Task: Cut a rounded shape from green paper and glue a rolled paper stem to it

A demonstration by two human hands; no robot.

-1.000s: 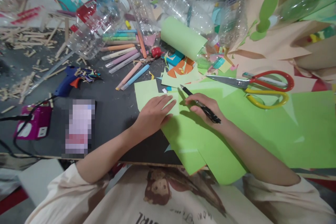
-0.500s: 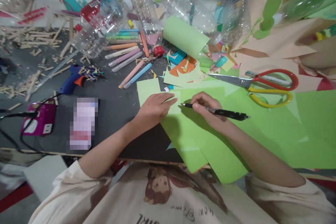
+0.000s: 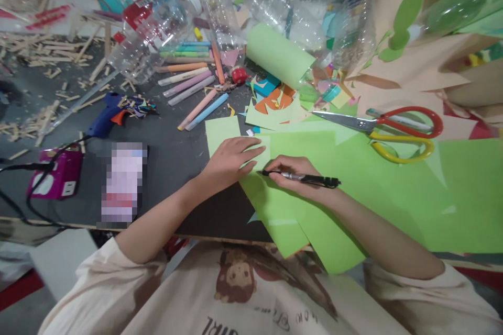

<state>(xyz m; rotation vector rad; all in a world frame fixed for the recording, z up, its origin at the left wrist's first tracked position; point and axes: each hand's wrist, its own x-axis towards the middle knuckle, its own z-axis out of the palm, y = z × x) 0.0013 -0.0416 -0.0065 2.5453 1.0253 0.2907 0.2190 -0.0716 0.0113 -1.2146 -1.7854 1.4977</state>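
Black pen [image 3: 308, 179] is now nearer the shirt [image 3: 243, 293].
Right hand [image 3: 294, 165] pinches it by the pale green paper's [image 3: 264, 159] edge; left hand [image 3: 231, 159] (fingers spread a bit) lies on that paper.

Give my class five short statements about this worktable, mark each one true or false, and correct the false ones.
1. The right hand holds a pen. True.
2. The scissors are partly red and partly yellow. True.
3. The left hand grips the scissors. False: it lies on pale green paper.
4. The glue gun lies to the right of the pen. False: it lies well to the left, beyond the left side of the markers.
5. A purple box lies nearer the person than the glue gun. True.
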